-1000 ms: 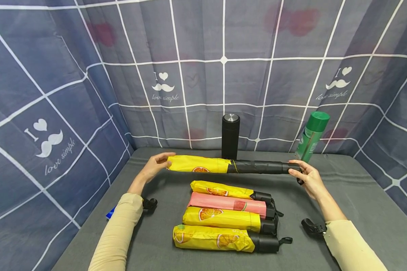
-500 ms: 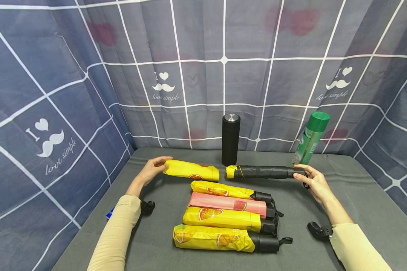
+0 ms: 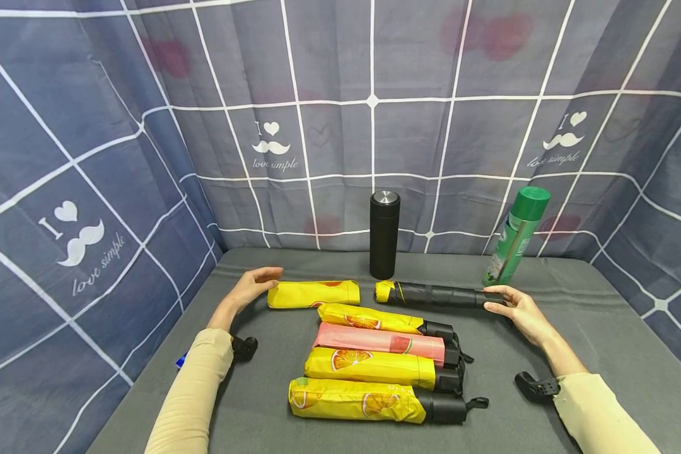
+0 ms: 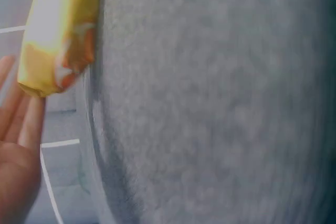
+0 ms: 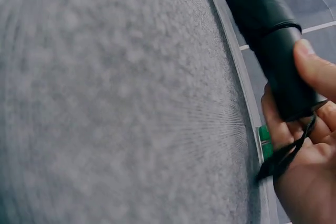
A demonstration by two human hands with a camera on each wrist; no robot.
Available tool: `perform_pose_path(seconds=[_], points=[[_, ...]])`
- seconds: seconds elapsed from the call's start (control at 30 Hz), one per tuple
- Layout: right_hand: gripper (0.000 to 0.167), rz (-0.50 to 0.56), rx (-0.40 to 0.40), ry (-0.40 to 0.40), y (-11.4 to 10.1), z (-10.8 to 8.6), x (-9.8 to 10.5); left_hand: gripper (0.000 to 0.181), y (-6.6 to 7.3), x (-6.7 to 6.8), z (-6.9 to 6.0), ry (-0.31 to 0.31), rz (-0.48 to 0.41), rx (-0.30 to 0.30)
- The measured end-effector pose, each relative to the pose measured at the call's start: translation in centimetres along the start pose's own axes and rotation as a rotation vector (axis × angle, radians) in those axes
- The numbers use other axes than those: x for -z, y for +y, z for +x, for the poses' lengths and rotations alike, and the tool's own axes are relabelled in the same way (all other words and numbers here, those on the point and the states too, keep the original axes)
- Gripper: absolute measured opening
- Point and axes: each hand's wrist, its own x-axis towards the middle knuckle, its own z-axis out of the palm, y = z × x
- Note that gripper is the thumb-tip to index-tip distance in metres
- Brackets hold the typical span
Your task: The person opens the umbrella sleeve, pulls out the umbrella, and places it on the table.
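In the head view my right hand (image 3: 521, 312) holds the handle end of a folded black umbrella (image 3: 439, 294) with a yellow tip. The right wrist view shows the thumb on the black handle (image 5: 289, 72), the fingers around its far side and a wrist strap (image 5: 286, 158) hanging. My left hand (image 3: 248, 290) is at the left end of a yellow umbrella sleeve (image 3: 314, 294) on the table. In the left wrist view its fingers are extended beside the sleeve's end; contact is hard to tell. A small gap separates sleeve and umbrella.
In front lies a row of several sleeved umbrellas: yellow ones (image 3: 357, 398) and a pink one (image 3: 374, 339), handles to the right. A black thermos (image 3: 384, 239) and a green spray can (image 3: 516, 236) stand behind. A checked curtain (image 3: 329, 145) encloses the grey table (image 3: 261, 403).
The yellow sleeve and the black umbrella came apart and were lowered to the table. The left hand's fingers have loosened from the sleeve; the right hand still holds the umbrella.
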Motion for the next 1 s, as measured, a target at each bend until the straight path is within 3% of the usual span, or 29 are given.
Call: perform_pose_path(seconds=[0.1,0.27,0.43,0.53,0.67,0.73,1.0], points=[[0.048,-0.069,0.006,-0.019,0.4,0.0,0.0,0.044,0.6,-0.1,0.2,-0.016,0.035,-0.038],[0.046,-0.12,0.032,-0.039,0.8,0.4,-0.2,0.041,3.0,-1.4,0.8,-0.079,0.073,-0.155],[0.046,-0.155,0.045,-0.047,0.9,0.6,-0.4,0.038,4.9,-4.1,1.5,-0.19,0.178,-0.269],[0.046,-0.189,0.048,-0.054,0.9,0.7,-0.4,0.039,5.5,-6.1,1.7,-0.308,0.165,-0.306],[0.046,-0.241,0.05,-0.06,0.6,0.7,-0.3,0.042,5.6,-8.2,2.0,-0.455,0.109,-0.262],[0.046,-0.267,0.053,-0.061,0.5,0.6,-0.3,0.042,5.5,-9.0,2.0,-0.497,0.125,-0.231],[0.044,-0.306,0.073,-0.046,0.0,0.6,-0.2,0.044,5.3,-10.2,2.3,-0.536,0.271,-0.172]])
